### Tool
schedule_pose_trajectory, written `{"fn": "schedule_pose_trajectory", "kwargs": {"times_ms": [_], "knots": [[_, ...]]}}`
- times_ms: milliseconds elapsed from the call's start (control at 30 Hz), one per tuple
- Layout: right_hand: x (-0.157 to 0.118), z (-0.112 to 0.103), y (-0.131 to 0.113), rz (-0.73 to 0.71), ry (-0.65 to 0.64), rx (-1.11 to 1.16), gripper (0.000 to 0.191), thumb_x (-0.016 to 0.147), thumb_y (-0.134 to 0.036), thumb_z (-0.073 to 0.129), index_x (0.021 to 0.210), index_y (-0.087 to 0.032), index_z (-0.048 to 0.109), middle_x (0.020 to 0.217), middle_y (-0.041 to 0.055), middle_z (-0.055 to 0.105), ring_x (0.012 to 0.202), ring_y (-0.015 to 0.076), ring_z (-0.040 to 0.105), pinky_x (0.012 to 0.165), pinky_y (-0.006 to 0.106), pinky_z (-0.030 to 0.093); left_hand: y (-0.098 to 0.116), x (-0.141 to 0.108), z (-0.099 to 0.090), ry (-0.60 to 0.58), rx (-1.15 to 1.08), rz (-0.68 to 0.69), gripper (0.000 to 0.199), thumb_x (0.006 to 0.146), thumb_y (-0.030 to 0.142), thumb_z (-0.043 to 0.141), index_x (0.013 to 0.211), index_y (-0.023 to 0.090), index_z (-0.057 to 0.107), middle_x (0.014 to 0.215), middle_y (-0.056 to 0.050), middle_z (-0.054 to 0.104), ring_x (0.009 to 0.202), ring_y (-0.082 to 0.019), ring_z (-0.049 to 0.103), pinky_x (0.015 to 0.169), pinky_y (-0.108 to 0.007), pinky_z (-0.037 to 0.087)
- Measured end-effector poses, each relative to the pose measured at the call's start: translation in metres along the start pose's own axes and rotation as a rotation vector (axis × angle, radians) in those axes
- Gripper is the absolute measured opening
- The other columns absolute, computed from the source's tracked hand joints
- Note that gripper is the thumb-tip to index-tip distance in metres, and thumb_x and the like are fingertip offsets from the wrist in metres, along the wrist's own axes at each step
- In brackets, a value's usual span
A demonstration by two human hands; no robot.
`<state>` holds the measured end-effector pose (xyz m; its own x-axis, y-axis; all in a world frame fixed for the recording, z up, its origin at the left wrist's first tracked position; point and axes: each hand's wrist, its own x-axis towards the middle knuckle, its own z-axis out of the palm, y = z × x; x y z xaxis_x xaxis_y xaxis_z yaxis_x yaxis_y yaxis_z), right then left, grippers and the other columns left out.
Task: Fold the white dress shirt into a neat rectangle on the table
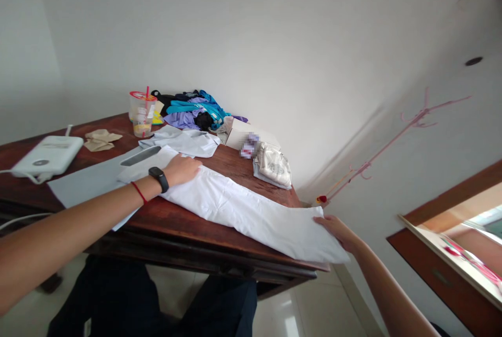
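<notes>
Your left grip (181,168) lies flat, fingers together, pressing the top of one long white garment (251,211) spread across the wooden counter (188,222); your right grip (336,229) rests open-palmed on the garment's far end at about 4 o'clock, where the cloth hangs past the counter's edge. Neither grip pinches anything. One black band (159,178) and one red string (138,192) circle your left wrist.

Beneath the garment's upper end lies one pale grey sheet (86,182), with one dark flat strip (139,156) on it. At 9 o'clock sits one white device (49,155) with its cord. At 11 o'clock: one crumpled beige cloth (100,139), one clear plastic cup (141,113) with a red straw. At 12 o'clock, a second white garment (184,142) lies crumpled before one heap of blue, purple and black clothes (196,109). One white box (245,138) and one folded printed cloth (274,167) sit at 1 o'clock.
</notes>
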<state>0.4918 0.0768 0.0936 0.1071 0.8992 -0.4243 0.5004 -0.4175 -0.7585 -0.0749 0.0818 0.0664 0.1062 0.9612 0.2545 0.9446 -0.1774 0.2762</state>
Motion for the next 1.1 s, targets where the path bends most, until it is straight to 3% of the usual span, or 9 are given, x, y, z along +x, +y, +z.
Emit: {"fn": "schedule_pose_trajectory", "kwargs": {"times_ms": [100, 167, 233, 400, 567, 700, 833, 967, 1100], "knots": [[0.005, 0.005, -0.017, -0.050, -0.018, -0.012, 0.020, 0.086, -0.029, 0.062, 0.094, -0.013, 0.073, 0.098, 0.0179, 0.078, 0.080, 0.0283, 0.075, 0.077, 0.039, 0.061, 0.071, -0.008, 0.012, -0.063, -0.057, 0.205, 0.045, 0.102, 0.051, 0.041, 0.133, 0.026, 0.063, 0.134, -0.008, 0.068, 0.126, -0.029, 0.060, 0.107, -0.040, 0.038], [0.010, 0.010, -0.028, -0.110, 0.000, -0.066, 0.016, 0.084, -0.025, 0.061, 0.089, -0.014, 0.072, 0.097, 0.0167, 0.078, 0.079, 0.0272, 0.075, 0.078, 0.037, 0.061, 0.122, -0.014, 0.024, -0.094, -0.127, 0.428, 0.055, 0.102, 0.052, 0.039, 0.146, 0.022, 0.053, 0.148, -0.011, 0.058, 0.137, -0.029, 0.052, 0.111, -0.040, 0.036], [0.013, 0.017, -0.038, -0.145, 0.018, -0.111, 0.013, 0.080, -0.023, 0.062, 0.083, -0.014, 0.071, 0.093, 0.0146, 0.078, 0.077, 0.0261, 0.074, 0.075, 0.035, 0.060, 0.167, -0.020, 0.040, -0.175, -0.178, 0.548, 0.061, 0.102, 0.053, 0.038, 0.152, 0.018, 0.045, 0.156, -0.013, 0.049, 0.145, -0.028, 0.044, 0.116, -0.040, 0.033], [0.010, 0.044, -0.059, -0.226, -0.114, -0.092, 0.019, 0.073, -0.022, 0.063, 0.090, -0.016, 0.070, 0.085, 0.0073, 0.078, 0.074, 0.0238, 0.073, 0.067, 0.031, 0.058, 0.233, -0.037, 0.097, -0.308, -0.168, 0.652, 0.080, 0.097, 0.069, 0.040, 0.157, 0.016, 0.039, 0.164, -0.018, 0.030, 0.153, -0.039, 0.026, 0.119, -0.057, 0.022], [0.017, 0.083, -0.080, -0.320, -0.104, -0.271, 0.013, 0.071, -0.021, 0.065, 0.084, -0.017, 0.064, 0.070, 0.0016, 0.070, 0.066, 0.0173, 0.067, 0.056, 0.022, 0.053, 0.254, -0.052, 0.130, -0.159, -0.199, 0.709, 0.086, 0.094, 0.078, 0.033, 0.157, 0.021, 0.040, 0.166, -0.017, 0.029, 0.154, -0.040, 0.022, 0.120, -0.064, 0.012], [0.034, 0.121, -0.089, -0.325, -0.071, -0.357, 0.017, 0.068, -0.017, 0.073, 0.076, -0.018, 0.058, 0.056, -0.0042, 0.058, 0.054, 0.0115, 0.057, 0.045, 0.017, 0.045, 0.255, -0.054, 0.127, -0.103, -0.180, 0.764, 0.084, 0.091, 0.075, 0.047, 0.151, 0.017, 0.049, 0.159, -0.019, 0.040, 0.149, -0.044, 0.028, 0.119, -0.065, 0.017], [0.042, 0.154, -0.088, -0.324, -0.069, -0.442, 0.023, 0.065, -0.014, 0.077, 0.076, -0.017, 0.058, 0.057, -0.0043, 0.055, 0.054, 0.0119, 0.057, 0.043, 0.018, 0.044, 0.253, -0.053, 0.124, -0.092, -0.197, 0.773, 0.083, 0.089, 0.072, 0.053, 0.151, 0.017, 0.050, 0.155, -0.017, 0.047, 0.144, -0.043, 0.036, 0.119, -0.060, 0.025], [0.039, 0.168, -0.086, -0.326, -0.064, -0.484, 0.022, 0.068, -0.011, 0.076, 0.078, -0.016, 0.057, 0.061, -0.0029, 0.056, 0.056, 0.0125, 0.058, 0.045, 0.019, 0.047, 0.253, -0.051, 0.125, -0.108, -0.188, 0.772, 0.083, 0.089, 0.067, 0.056, 0.153, 0.016, 0.046, 0.161, -0.016, 0.038, 0.144, -0.042, 0.037, 0.119, -0.058, 0.027], [0.029, 0.168, -0.087, -0.313, -0.084, -0.482, 0.020, 0.073, -0.012, 0.073, 0.083, -0.018, 0.056, 0.066, -0.0019, 0.058, 0.056, 0.0133, 0.059, 0.046, 0.023, 0.052, 0.261, -0.066, 0.121, -0.157, -0.102, 0.719, 0.078, 0.089, 0.058, 0.063, 0.152, 0.014, 0.047, 0.156, -0.020, 0.045, 0.139, -0.041, 0.045, 0.114, -0.057, 0.033]]}}
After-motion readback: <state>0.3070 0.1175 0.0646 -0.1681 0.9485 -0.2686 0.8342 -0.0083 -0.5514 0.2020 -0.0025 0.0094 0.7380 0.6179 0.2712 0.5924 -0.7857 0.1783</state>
